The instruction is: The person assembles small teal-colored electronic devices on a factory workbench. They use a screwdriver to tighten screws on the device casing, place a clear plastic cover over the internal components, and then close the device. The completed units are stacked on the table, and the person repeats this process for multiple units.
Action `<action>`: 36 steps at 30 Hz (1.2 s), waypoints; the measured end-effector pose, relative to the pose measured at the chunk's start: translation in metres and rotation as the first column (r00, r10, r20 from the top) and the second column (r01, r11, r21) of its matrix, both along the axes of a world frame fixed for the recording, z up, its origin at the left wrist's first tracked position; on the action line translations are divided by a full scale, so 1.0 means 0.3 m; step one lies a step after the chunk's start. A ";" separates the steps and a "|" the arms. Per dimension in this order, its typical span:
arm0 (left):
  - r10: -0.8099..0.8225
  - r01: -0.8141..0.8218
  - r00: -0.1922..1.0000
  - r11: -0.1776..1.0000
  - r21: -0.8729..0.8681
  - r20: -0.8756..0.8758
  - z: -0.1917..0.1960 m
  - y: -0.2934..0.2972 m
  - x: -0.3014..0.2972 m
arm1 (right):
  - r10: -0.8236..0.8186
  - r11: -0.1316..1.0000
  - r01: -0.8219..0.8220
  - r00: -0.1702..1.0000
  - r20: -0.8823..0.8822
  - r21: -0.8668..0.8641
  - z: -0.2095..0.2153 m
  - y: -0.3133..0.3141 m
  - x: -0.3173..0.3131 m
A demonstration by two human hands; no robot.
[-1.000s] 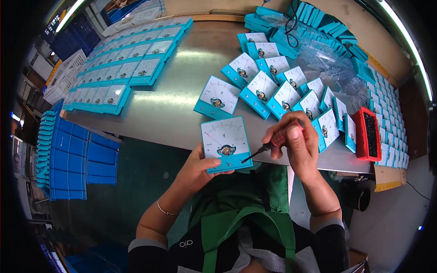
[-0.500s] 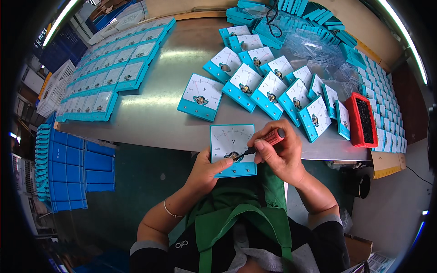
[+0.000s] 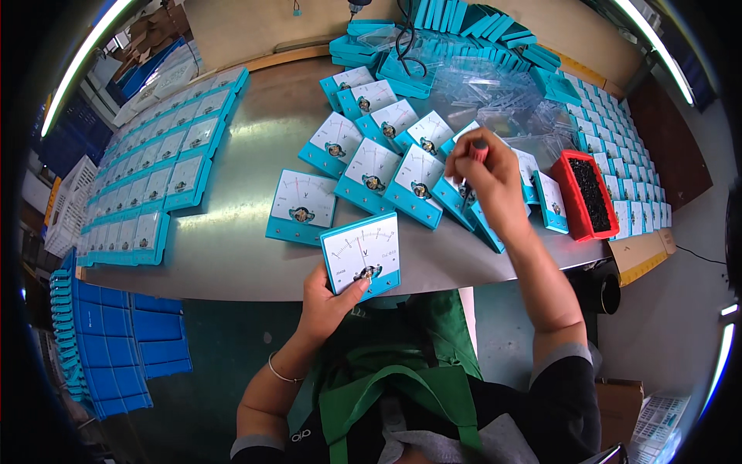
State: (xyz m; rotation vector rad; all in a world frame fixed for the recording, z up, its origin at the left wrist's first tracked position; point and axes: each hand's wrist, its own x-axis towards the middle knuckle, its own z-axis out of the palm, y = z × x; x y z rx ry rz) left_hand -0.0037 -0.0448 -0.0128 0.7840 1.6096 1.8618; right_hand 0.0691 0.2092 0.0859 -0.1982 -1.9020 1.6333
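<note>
Left hand (image 3: 328,298) is holding 1 panel meter (image 3: 362,255) at frame centre, just below the near tabletop (image 3: 232,247) edge. Thumb is lying across the meter's lower face; other fingers are behind the housing, so their spread can't be seen. Meter: white dial, teal base strip. Long axis is running approx. left-right, tilted slightly up to the right; dial face is pointing up toward the camera, teal strip toward the person.

Right hand (image 3: 483,182) is reaching to centre-right of frame, fingers pressed together around a red-handled screwdriver (image 3: 479,151), dark cap at top. Shaft is pointing down into the loose meter group; tip hidden by the hand.

Counts:
- 1 meter in hand.
- 1 meter (image 3: 303,207) lying alone, upper left of the held unit.
- Approx. 10 loose meters (image 3: 386,166) fanned at upper centre; exact no. can't be told, hand covering some.
- 2 rows of meters (image 3: 166,174) at left, too many to count.
- 1 red tray (image 3: 589,193) w/ dark small parts, right of frame.
- Clear covers (image 3: 495,97) piled at top centre.
- Blue crates (image 3: 116,348) at lower left.
</note>
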 end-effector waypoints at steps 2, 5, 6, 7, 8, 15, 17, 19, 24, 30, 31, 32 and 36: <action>-0.004 0.005 1.000 1.000 -0.015 0.030 0.003 0.027 -0.030 | -0.349 0.802 0.248 0.933 0.089 0.543 -0.040 0.218 -0.082; 0.005 -0.009 0.984 1.000 0.022 0.180 -0.009 0.081 -0.083 | -0.534 0.448 0.273 0.845 0.010 0.851 -0.142 0.543 -0.179; 0.016 -0.028 0.974 0.998 0.052 0.225 -0.018 0.105 -0.101 | -0.654 0.343 0.271 0.756 0.022 0.900 -0.181 0.634 -0.212; 0.036 -0.059 0.962 0.995 0.078 0.270 -0.030 0.121 -0.119 | -0.754 0.241 0.248 0.657 0.020 0.938 -0.204 0.688 -0.255; 0.026 -0.061 0.947 0.993 0.101 0.319 -0.042 0.117 -0.138 | -0.775 0.272 0.193 0.624 0.096 0.943 -0.187 0.693 -0.301; -0.047 0.007 0.939 0.993 0.117 0.342 -0.023 0.110 -0.160 | -0.816 0.244 0.060 0.551 0.172 0.968 -0.159 0.781 -0.424; -0.058 0.002 0.926 0.989 0.148 0.372 -0.018 0.119 -0.165 | -0.775 0.134 0.030 0.626 0.086 0.991 -0.189 0.794 -0.437; -0.031 -0.028 0.929 0.988 0.152 0.369 -0.023 0.117 -0.160 | -0.711 0.083 0.043 0.702 0.029 0.996 -0.176 0.683 -0.411; 0.005 -0.063 0.948 0.983 0.171 0.319 -0.030 0.130 -0.156 | -0.465 0.168 -0.012 0.881 0.090 0.986 -0.158 0.621 -0.242; -0.034 -0.058 0.936 0.967 0.249 0.350 -0.039 0.081 -0.130 | -0.499 0.148 -0.049 0.858 0.118 0.988 -0.088 0.480 -0.161; -0.030 -0.068 0.935 0.964 0.259 0.354 -0.042 0.056 -0.123 | -0.450 0.206 0.042 0.891 0.056 0.978 -0.066 0.439 -0.145; -0.002 -0.081 0.951 0.964 0.254 0.311 -0.051 0.008 -0.106 | -0.405 0.267 0.133 0.914 -0.014 0.954 -0.033 0.386 -0.121; -0.076 0.057 0.991 0.985 0.166 0.108 -0.055 -0.219 -0.045 | 0.040 0.422 -0.030 0.999 0.014 0.906 -0.004 0.062 -0.001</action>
